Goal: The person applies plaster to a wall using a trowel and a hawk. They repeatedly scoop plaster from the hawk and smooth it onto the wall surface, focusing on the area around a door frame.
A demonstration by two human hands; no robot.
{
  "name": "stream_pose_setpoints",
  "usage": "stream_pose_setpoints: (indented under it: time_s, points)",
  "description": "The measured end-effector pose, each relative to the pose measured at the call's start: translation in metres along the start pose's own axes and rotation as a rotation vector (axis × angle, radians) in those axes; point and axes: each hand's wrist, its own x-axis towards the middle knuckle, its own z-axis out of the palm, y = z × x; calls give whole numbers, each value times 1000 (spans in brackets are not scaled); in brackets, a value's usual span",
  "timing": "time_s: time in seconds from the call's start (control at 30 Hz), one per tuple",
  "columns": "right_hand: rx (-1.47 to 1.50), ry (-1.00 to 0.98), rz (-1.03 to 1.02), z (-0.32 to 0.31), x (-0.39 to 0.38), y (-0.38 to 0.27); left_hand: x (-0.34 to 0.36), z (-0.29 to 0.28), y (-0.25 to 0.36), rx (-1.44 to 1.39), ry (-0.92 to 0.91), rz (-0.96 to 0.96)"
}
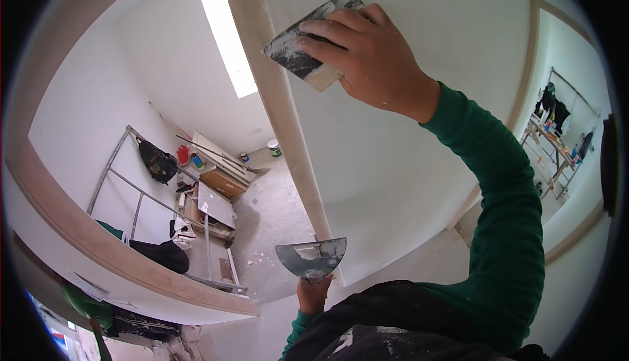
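Note:
My right hand [377, 63] is raised high, fingers closed over a plastering trowel [288, 50] with a dark, plaster-smeared blade. Its blade lies at or close to the white wall [393, 184], by the beige edge strip [280, 86] of the opening; whether it touches the wall I cannot tell. Low in the middle, my left hand [314, 292] grips a wide half-round putty knife [311, 259] by its handle, which the fist hides. White plaster sits on that blade, which is held upright near the foot of the strip.
Left of the strip, a room holds a metal scaffold frame [141, 190] with a dark backpack [157, 162], stacked boards [216, 205] and a white bucket [274, 148]. At the right, a doorway shows another scaffold [553, 141] carrying clutter. Green cloth [85, 305] hangs at lower left.

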Motion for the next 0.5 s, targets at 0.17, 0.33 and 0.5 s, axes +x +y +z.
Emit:
stream_pose_setpoints:
  time_s: [0.17, 0.33, 0.5]
  points:
    - [105, -99, -31, -4, -29, -22, 1, -7, 37, 86, -93, 5]
    - [625, -297, -56, -44, -61, -41, 11, -11, 74, -22, -354, -38]
    - [1270, -364, -303, -70, -112, -100, 10, -10, 104, -140, -575, -80]
